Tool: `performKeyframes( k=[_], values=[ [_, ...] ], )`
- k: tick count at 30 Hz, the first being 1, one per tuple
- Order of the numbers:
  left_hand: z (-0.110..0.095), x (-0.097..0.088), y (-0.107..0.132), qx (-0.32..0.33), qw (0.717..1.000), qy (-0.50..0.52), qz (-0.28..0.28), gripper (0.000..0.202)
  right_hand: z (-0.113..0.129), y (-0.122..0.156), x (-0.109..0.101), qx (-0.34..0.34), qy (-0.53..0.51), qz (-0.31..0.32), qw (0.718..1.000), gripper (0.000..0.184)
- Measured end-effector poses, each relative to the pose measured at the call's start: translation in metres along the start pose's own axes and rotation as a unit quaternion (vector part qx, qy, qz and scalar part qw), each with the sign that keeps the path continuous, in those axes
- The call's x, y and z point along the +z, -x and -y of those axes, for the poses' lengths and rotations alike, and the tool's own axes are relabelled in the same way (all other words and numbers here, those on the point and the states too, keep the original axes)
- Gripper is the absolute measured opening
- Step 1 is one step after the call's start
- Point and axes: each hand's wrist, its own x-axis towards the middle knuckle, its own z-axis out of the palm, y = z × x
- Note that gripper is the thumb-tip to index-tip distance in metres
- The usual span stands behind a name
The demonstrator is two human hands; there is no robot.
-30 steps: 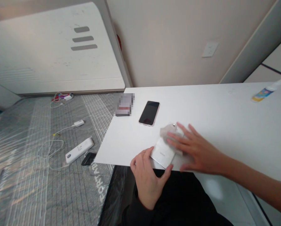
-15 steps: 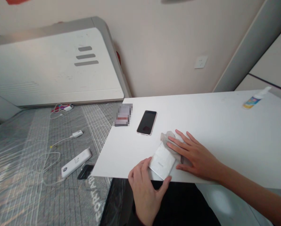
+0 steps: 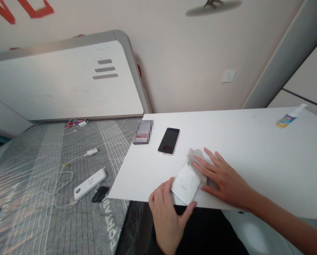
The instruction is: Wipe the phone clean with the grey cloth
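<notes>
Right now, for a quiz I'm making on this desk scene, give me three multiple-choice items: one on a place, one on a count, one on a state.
1. Where is the small spray bottle?
A) far right of the white table
B) on the mattress
C) in a hand

2. How many hands are on the white phone?
A) none
B) one
C) two

3. The screen of the black phone is:
A) lit
B) dark
C) under a tissue

1: A, it lies near the table's far end.
2: C, the left hand grips its lower edge; the right hand presses a crumpled tissue onto it.
3: B, no display shows.
</notes>
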Motion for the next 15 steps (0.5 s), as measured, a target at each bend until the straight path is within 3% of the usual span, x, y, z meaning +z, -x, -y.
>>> performKeyframes(
  k=[2, 6, 7, 11, 15],
  values=[
    [0.0, 0.0, 0.0, -0.001, 1.0, -0.001, -0.002, 0.066, -0.002, -0.001, -0.001, -0.048, -0.001, 0.021, 0.999, 0.073],
    [0.0, 0.0, 0.0, -0.002, 1.0, 0.001, 0.002, 0.068, -0.002, -0.002, -0.001, 0.062, 0.051, -0.049, 0.996, 0.077],
    [0.0, 0.0, 0.0, -0.002, 1.0, 0.002, 0.003, 0.069, 0.0, 0.0, -0.001, 0.057, 0.047, -0.048, 0.996, 0.079],
    [-0.001, -0.001, 0.001, -0.008, 1.0, 0.002, 0.003, 0.07, 0.009, 0.009, -0.005, -0.072, 0.0, 0.019, 0.997, 0.078],
    [-0.002, -0.002, 0.0, -0.011, 1.0, 0.002, 0.004, 0.071, 0.006, 0.017, -0.008, 0.015, 0.053, -0.034, 0.998, 0.062]
  ],
)
